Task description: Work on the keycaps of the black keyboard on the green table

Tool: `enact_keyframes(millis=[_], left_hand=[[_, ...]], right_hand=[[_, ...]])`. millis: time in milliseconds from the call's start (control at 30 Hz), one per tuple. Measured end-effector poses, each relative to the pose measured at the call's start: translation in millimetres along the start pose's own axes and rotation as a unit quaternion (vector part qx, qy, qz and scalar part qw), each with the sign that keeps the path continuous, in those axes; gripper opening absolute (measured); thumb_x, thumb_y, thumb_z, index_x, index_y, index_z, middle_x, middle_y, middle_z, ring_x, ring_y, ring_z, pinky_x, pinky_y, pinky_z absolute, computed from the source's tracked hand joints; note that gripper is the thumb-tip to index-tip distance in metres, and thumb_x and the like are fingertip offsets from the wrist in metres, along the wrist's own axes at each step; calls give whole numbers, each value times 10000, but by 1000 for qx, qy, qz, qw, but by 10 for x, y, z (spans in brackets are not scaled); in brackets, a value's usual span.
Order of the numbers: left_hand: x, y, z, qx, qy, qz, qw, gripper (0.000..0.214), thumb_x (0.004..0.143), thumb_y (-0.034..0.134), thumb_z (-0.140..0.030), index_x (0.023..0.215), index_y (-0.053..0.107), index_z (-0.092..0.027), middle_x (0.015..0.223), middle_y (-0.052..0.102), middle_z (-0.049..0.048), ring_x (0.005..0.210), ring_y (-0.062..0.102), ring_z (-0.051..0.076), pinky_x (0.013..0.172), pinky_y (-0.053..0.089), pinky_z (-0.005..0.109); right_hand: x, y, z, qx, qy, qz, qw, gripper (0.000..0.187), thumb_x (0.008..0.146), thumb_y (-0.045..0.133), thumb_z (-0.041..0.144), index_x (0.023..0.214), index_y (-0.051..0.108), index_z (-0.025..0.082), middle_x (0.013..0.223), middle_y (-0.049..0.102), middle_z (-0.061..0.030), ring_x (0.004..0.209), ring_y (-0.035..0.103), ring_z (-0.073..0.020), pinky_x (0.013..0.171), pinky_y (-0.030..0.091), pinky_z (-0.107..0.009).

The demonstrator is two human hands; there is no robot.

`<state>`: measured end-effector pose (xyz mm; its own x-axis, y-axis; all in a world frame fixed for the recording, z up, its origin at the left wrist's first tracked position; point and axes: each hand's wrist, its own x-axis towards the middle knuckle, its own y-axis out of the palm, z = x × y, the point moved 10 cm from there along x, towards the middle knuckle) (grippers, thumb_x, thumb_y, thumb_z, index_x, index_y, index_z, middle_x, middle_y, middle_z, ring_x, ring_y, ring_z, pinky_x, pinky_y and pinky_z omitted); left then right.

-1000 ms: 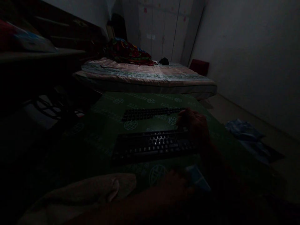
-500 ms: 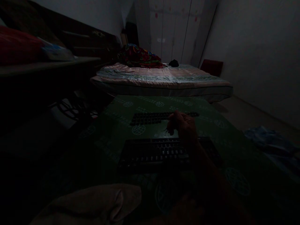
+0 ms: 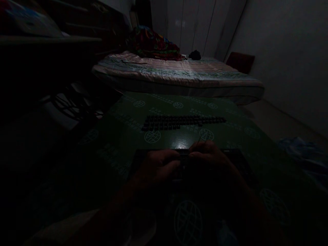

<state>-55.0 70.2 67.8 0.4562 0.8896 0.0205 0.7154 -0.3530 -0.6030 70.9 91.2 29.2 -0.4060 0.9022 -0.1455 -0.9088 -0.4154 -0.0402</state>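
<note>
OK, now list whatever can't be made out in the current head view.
All in the head view:
- Much of the keyboard: hidden by the left hand and right hand, and by darkness.
- Thin strand at the right hand: too fine and dark to identify.
- Markings on the loose keycaps: too small and dim.
- Cloth, lower left: cut off by the bottom edge, partly covered by the left forearm.

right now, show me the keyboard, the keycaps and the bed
keyboard (image 3: 183,162): head view, on the middle of its top face
keycaps (image 3: 169,122): head view, on the dark rows beyond the keyboard
bed (image 3: 179,72): head view, on the mattress's striped cover
</note>
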Motion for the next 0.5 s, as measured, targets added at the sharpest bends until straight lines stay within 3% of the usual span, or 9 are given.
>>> enact_keyframes(millis=[100, 267, 500], left_hand=[[18, -23, 201, 0, -15, -38, 999, 198, 773, 493, -260, 882, 637, -177, 818, 666, 1, 748, 610, 145, 662, 460, 229], [-5, 151, 340, 51, 18, -10, 998, 210, 788, 465, -214, 922, 622, -180, 872, 642, 5, 790, 592, 128, 723, 457, 237], [-21, 279, 161, 120, 109, 1, 987, 177, 778, 506, -228, 906, 607, -158, 945, 604, 59, 892, 559, 166, 782, 452, 280]], right_hand=[[-7, 52, -24, -18, 7, 10, 1000, 189, 699, 667, 282, 785, 634, 116, 653, 604, -5, 564, 544, -99, 505, 420, -188], [12, 79, -100, -49, 13, 2, 999, 176, 716, 653, 286, 780, 638, 122, 640, 599, 1, 567, 543, -101, 504, 420, -184], [-14, 198, -87, -48, 34, 29, 998, 149, 705, 666, 275, 750, 651, 134, 619, 596, 8, 545, 529, -101, 480, 408, -181]])
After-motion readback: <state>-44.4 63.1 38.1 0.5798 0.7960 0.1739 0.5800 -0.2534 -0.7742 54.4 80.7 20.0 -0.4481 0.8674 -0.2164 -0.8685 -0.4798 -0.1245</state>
